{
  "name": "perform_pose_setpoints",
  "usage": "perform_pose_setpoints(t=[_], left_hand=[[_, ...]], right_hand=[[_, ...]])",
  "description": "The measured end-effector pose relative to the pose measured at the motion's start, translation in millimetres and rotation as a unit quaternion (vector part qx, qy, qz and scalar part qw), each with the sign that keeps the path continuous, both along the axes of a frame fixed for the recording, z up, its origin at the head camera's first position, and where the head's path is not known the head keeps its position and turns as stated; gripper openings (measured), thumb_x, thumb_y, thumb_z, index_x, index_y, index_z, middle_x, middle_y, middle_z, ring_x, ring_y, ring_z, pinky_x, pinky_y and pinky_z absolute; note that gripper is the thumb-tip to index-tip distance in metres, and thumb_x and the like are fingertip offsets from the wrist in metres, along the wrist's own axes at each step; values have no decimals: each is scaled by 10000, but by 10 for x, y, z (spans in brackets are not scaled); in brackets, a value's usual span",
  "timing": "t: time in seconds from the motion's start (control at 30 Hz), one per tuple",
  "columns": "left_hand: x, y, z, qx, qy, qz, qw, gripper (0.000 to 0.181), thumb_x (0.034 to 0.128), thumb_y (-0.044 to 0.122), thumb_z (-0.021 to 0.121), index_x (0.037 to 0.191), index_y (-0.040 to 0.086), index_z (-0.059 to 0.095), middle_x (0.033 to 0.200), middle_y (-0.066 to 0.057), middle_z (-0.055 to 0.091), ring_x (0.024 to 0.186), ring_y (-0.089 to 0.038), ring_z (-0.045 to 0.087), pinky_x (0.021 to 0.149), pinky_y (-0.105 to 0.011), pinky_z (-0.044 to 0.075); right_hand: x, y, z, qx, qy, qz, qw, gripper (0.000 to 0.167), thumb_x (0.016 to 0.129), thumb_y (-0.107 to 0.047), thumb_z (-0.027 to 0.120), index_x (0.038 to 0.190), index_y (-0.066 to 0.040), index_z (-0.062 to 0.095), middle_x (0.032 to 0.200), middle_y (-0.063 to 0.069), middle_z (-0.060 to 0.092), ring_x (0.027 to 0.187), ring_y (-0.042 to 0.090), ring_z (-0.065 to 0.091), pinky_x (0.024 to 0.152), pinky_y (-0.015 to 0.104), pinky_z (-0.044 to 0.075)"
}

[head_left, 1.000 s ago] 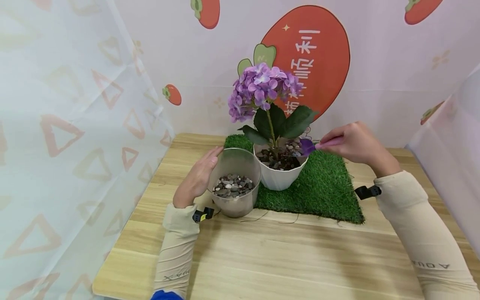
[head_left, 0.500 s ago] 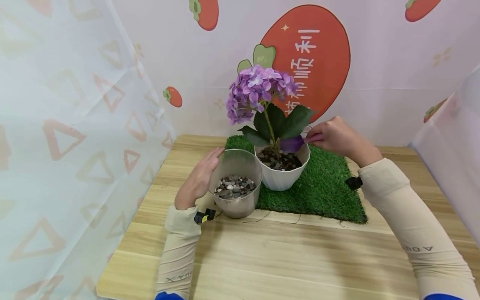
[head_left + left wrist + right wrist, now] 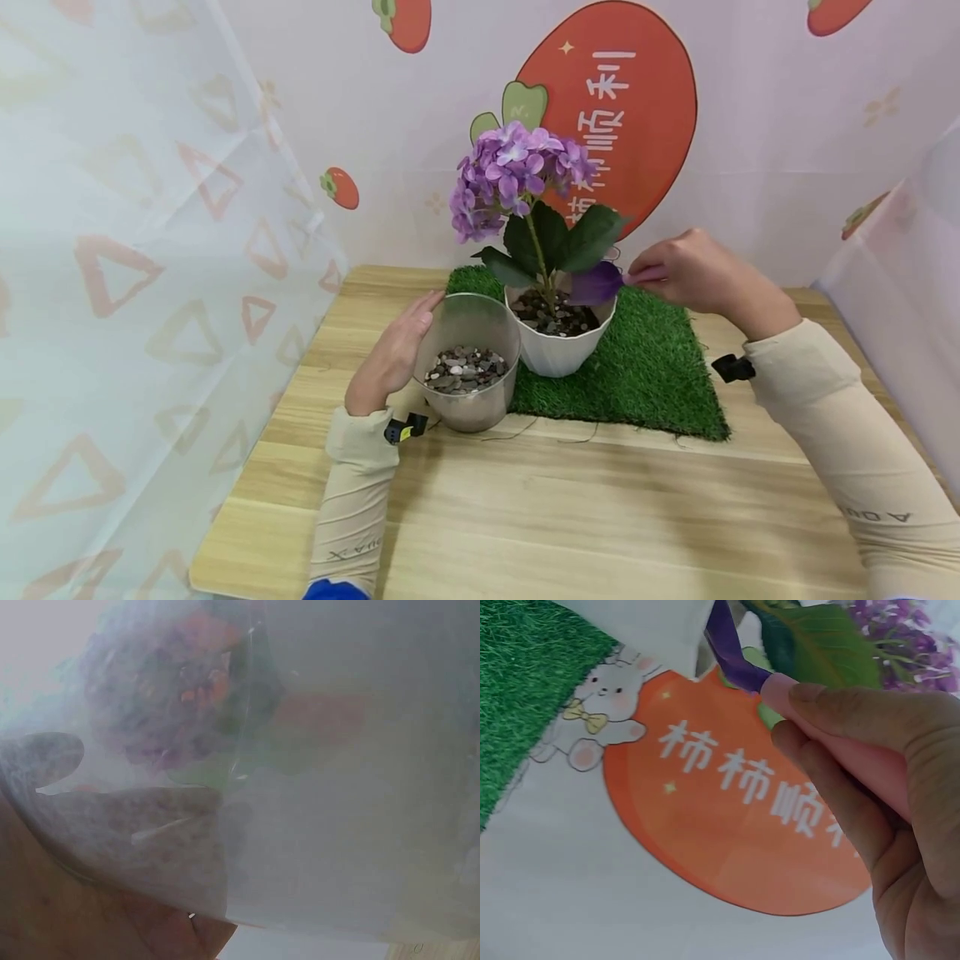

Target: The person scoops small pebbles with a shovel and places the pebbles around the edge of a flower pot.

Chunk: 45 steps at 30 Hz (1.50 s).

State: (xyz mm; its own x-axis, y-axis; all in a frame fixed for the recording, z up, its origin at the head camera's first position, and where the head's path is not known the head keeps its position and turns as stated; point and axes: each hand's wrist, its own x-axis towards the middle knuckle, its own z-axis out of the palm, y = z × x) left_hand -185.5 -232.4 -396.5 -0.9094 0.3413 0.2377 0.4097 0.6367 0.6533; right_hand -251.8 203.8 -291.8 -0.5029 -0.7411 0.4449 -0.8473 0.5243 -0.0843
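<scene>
My right hand (image 3: 697, 273) grips the pink handle of a small trowel (image 3: 597, 283). Its purple blade is tilted at the right rim of a white faceted flowerpot (image 3: 558, 357), over the inside. In the right wrist view, thumb and fingers wrap the trowel handle (image 3: 847, 754). Dark soil and pebbles (image 3: 551, 312) lie in the pot around the stem of a purple hydrangea (image 3: 513, 167). My left hand (image 3: 393, 354) rests with extended fingers against the left side of a translucent tub (image 3: 476, 412), which holds grey and white pebbles (image 3: 465, 368). The tub's hazy wall (image 3: 322, 847) fills the left wrist view.
Under the pot lies a green artificial grass mat (image 3: 645, 383) on a wooden table (image 3: 540, 517). Printed cloth (image 3: 765, 158) hangs behind the table, with more on both sides. The tub stands close beside the pot, and large leaves (image 3: 594, 237) overhang the pot's rim.
The trowel has swung left over the pot and tipped, then drawn back slightly right. Pebbles seen beside its blade earlier no longer show there. My left hand has stayed on the tub.
</scene>
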Motion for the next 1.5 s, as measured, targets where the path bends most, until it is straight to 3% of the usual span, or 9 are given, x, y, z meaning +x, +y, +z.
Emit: perform_pose_setpoints(t=[0.47,0.77,0.97,1.17,1.37,1.5], left_hand=[[-13,-50,16,49,23,49,10000,674,1139,482,84,1679,135,285,1758,-95,260,1644,-338,211,1354,-551,160],[-13,-54,16,101,15,48,9999,655,1144,452,107,1675,118,297,1756,-106,266,1641,-342,217,1353,-550,165],[-5,-45,13,89,-34,46,9999,650,1143,461,102,1681,144,283,1761,-91,252,1645,-337,205,1354,-555,156],[0,-30,6,84,-39,36,10000,646,1145,451,103,1680,137,284,1760,-97,257,1645,-335,206,1355,-549,156],[5,-19,4,94,-87,40,9999,653,1143,464,103,1682,141,279,1762,-97,248,1649,-329,196,1358,-544,147],[11,-11,6,86,-87,36,9999,655,1143,463,109,1681,130,280,1761,-110,248,1647,-337,200,1357,-545,150]], right_hand=[[296,-151,452,151,-143,540,9983,268,731,29,902,886,-181,840,834,-41,824,706,102,788,649,171,608],[440,-436,652,175,-286,914,9952,222,795,-3,883,916,-182,836,856,-60,820,726,71,784,634,232,621],[482,-692,700,207,-469,1184,9916,111,839,-19,863,909,-103,840,838,-8,819,698,95,766,606,280,625],[466,-926,673,319,-498,1540,9863,41,910,-53,813,901,-88,833,840,-18,813,691,90,752,611,282,623],[483,-1149,620,979,-744,1311,9837,67,933,-60,788,889,-106,809,849,-12,799,703,88,732,643,296,620],[488,-1300,572,1310,-938,1289,9785,204,969,-44,732,778,-109,709,715,-42,674,599,57,555,585,256,497]])
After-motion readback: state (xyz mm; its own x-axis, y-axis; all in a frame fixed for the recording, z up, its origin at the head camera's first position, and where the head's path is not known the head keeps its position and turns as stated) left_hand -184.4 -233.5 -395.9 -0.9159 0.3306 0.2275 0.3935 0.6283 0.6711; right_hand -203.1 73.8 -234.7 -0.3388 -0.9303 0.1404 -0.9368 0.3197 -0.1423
